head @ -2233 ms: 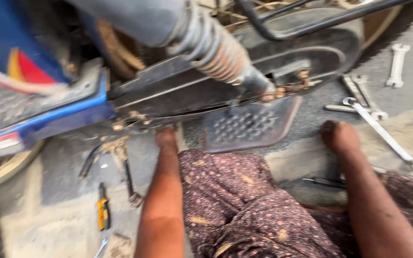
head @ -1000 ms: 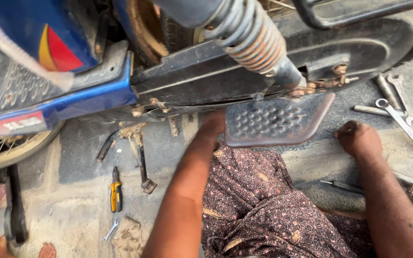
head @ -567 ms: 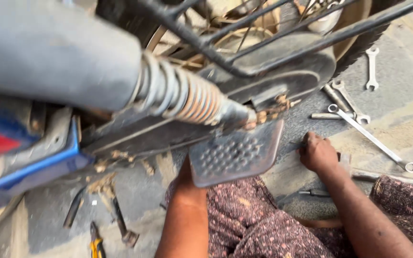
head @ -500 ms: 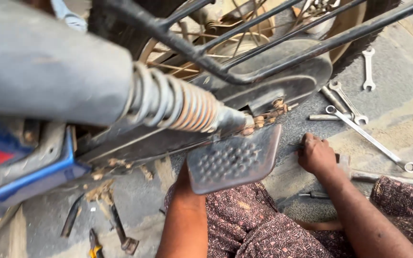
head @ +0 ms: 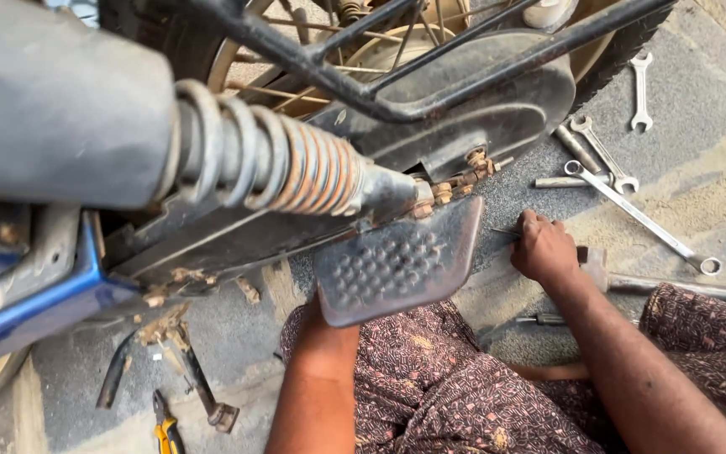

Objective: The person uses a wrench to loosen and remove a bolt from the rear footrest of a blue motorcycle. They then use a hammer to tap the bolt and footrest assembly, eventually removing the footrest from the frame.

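We saw the right hand [head: 545, 250] at the right of centre, knuckles up, resting on the grey ground. Its fingers [head: 531, 225] were curled down around a thin dark tool [head: 504, 232], of which only a short tip showed to the left of the knuckles. Whether the fingers truly gripped it or merely lay over it, we could not tell. A pale handle-like piece [head: 594, 265] stuck out on the wrist side, partly covered.

The left hand was hidden. Only its forearm [head: 321, 370] rose from the lower middle of the frame and vanished behind the studded footrest plate [head: 397, 269], so how its fingers stood we could not make out.

Above the plate the rusty coil spring [head: 287, 168] of the shock absorber crossed the upper left, blurred by nearness, and the dark chain cover [head: 497, 109] sat behind it.

At the upper right several wrenches [head: 607, 155] lay on the ground, well apart from the right hand; one long ring wrench [head: 649, 223] ran nearer to it.

At the lower left yellow-handled pliers [head: 165, 429] were cut off by the bottom edge, beside a dark bent stand [head: 199, 387].
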